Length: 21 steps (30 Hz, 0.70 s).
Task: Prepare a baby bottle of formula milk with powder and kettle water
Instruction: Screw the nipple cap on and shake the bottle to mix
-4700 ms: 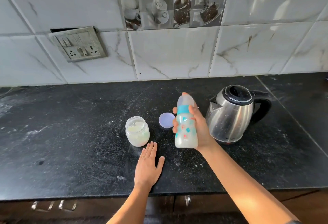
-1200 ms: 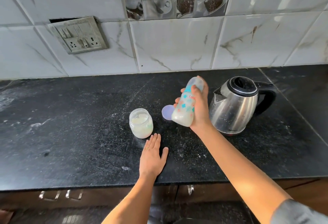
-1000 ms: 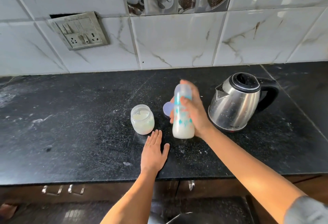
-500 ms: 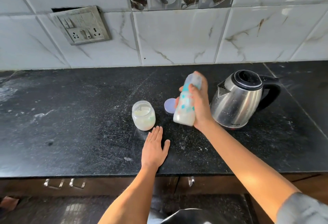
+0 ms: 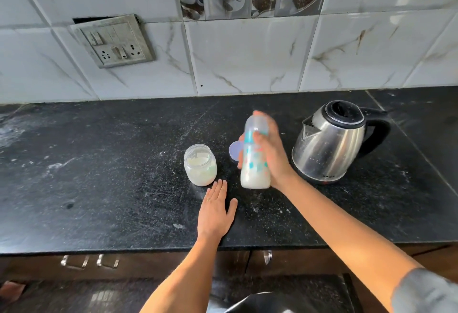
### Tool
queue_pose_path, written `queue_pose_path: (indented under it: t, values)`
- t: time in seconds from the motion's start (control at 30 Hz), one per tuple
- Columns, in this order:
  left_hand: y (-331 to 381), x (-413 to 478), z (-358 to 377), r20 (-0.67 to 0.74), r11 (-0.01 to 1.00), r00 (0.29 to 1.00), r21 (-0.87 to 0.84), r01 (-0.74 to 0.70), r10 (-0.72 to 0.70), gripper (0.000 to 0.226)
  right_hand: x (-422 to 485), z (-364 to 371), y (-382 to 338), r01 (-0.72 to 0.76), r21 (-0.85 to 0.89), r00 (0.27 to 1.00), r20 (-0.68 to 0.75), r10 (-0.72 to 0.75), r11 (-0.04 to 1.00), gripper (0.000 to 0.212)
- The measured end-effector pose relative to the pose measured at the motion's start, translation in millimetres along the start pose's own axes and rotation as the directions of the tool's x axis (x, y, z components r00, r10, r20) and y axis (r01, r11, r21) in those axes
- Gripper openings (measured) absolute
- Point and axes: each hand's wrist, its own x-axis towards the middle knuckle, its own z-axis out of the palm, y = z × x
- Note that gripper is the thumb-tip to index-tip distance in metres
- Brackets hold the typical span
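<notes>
**Baby bottle** (image 5: 255,164): clear plastic with a teal collar, coloured print and a clear cap over the top. It stands roughly upright in mid-bench, between the powder jar and the kettle. White milk fills its lower part. The outline is blurred, and I cannot tell whether the base touches the bench.

**Right hand** (image 5: 271,156): reaches in from the lower right in a grey sleeve. It grips the bottle around the middle, with the thumb across the near face and the fingers (image 5: 240,162) wrapped round the far side.

**Left hand** (image 5: 216,211): lies palm down on the bench just in front of the jar. The fingers (image 5: 220,188) are straight and together and hold nothing. One finger carries a thin ring (image 5: 208,199).

**Powder jar** (image 5: 200,165): small, clear and without its lid, holding pale powder. It stands upright to the left of the bottle.

**Jar lid** (image 5: 234,150): lilac and round. It lies flat behind the bottle and is partly hidden by it.

**Electric kettle** (image 5: 329,141): stainless steel with a black lid and handle. It sits upright on its base to the right of the bottle, spout toward the bottle.

**Bench** (image 5: 99,164): black speckled stone, dusted with white specks.

**Wall** (image 5: 247,59): white marble-pattern tiles with a strip of coffee-cup picture tiles at the top.

**Switch and socket plate** (image 5: 114,41): grey, set in the wall at upper left.

**Cabinet handles** (image 5: 74,262): metal, below the bench edge.
</notes>
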Motion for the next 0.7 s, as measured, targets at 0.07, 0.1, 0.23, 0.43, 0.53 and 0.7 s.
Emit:
queue_pose_path:
  t: [0.07,0.1,0.23,0.43,0.53,0.7]
  values:
    - [0,1,0,0.0,1.0,1.0,-0.002,0.001,-0.001,0.063,14,-3,-10,0.059,0.099,0.982,-0.184,-0.04,0.993,0.037]
    - [0,0,0,0.001,1.0,1.0,-0.001,0.001,-0.001,0.062,16,-3,-12,0.067,0.117,0.978,-0.205,-0.042,0.991,0.036]
    - [-1,0,1,0.007,1.0,1.0,0.017,0.001,-0.001,0.063,-9,2,6,-0.042,0.009,0.996,0.076,0.041,0.999,0.046]
    - [-1,0,1,0.001,1.0,1.0,0.029,-0.007,0.007,0.062,10,0,-8,0.049,0.108,0.991,-0.126,-0.035,0.993,0.042]
    - [-1,0,1,0.009,1.0,1.0,0.024,-0.005,0.004,0.063,-4,1,4,-0.028,-0.03,0.996,0.086,0.03,0.999,0.05]
    - [-1,1,1,0.004,1.0,1.0,0.017,-0.005,0.005,0.062,10,0,-11,0.056,0.105,0.995,-0.092,-0.046,0.993,0.041]
